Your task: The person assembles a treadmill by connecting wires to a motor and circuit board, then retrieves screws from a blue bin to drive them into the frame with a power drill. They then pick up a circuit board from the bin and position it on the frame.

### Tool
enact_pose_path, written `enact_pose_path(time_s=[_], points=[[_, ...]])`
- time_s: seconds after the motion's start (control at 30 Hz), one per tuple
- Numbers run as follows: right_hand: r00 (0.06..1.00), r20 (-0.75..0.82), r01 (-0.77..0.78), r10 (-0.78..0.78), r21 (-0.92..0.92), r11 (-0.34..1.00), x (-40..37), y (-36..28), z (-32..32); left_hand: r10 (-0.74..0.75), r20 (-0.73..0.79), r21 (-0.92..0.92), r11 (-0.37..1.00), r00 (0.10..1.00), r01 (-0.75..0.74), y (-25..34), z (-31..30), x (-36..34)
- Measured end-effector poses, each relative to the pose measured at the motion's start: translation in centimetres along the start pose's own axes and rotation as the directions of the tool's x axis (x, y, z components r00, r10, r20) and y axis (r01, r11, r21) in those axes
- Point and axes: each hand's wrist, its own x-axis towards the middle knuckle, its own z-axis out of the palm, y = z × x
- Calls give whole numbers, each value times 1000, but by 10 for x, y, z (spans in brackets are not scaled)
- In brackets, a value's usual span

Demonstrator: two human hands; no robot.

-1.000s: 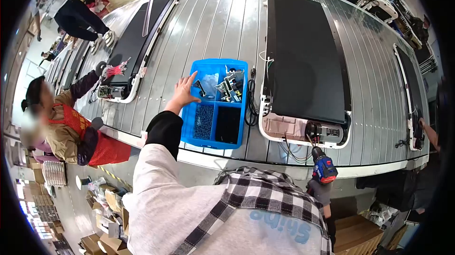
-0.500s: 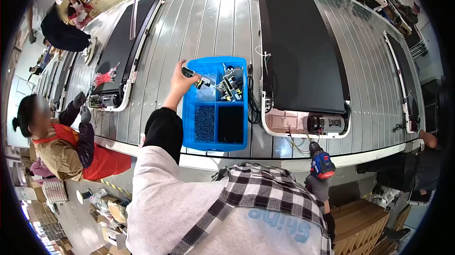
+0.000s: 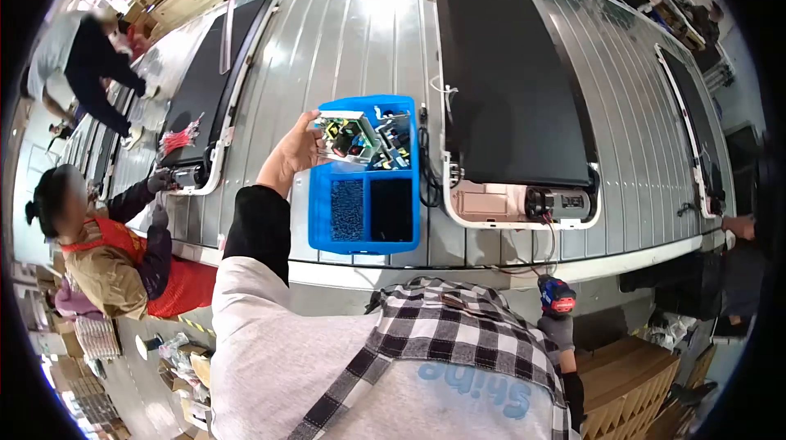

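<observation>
My left hand (image 3: pixel 296 153) grips a circuit board (image 3: pixel 348 137) with a pale metal frame, above the upper part of a blue divided bin (image 3: pixel 364 248). More boards (image 3: pixel 395 144) lie in the bin's upper right compartment. Small dark screws (image 3: pixel 347 209) fill the lower left one, and black pieces (image 3: pixel 391 209) the lower right. Gloved, my right hand (image 3: pixel 558 331) is closed round a blue and red power drill (image 3: pixel 557 296) at the table's front edge. Beyond the drill lies a black-belted unit (image 3: pixel 512 80) with a motor (image 3: pixel 565 204) and loose wires in its open end.
A black cable (image 3: pixel 427 166) lies between bin and unit. Another belted unit (image 3: pixel 214 72) with red wires is at left, and one (image 3: pixel 694 121) at far right. A co-worker in a red apron (image 3: pixel 176 276) works at left. Another person's hand (image 3: pixel 739 227) shows at the right edge.
The board in my left hand is now raised and turned, its components showing. My right hand and drill have shifted slightly down. The co-worker's hands at left have moved toward the unit there.
</observation>
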Motion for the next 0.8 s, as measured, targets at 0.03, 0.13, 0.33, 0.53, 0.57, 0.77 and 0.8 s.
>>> enact_pose_path(time_s=[0.03,0.13,0.33,0.53,0.57,0.77,0.8], points=[[1000,-8,-16,16,-15,1000,-8,9,-6,30,53,52,998,998,-32,-2,22,0],[998,-16,-55,53,-80,995,-30,23,-21,313,2,624,741,950,-246,-20,121,8],[999,0,34,-34,71,997,-35,57,-33,281,633,735,-510,721,-447,-123,272,78],[903,-48,378,-428,-387,841,-38,66,-56,-151,478,431,-818,865,-381,-217,346,139],[908,-91,352,-409,-365,862,-43,67,-60,-188,413,401,-841,891,-363,-226,352,145],[954,-158,238,-255,-116,964,-50,15,-91,-93,613,317,-880,784,-353,-230,329,148],[973,-131,195,-190,30,980,-45,15,-93,-41,645,387,-844,763,-372,-224,322,144]])
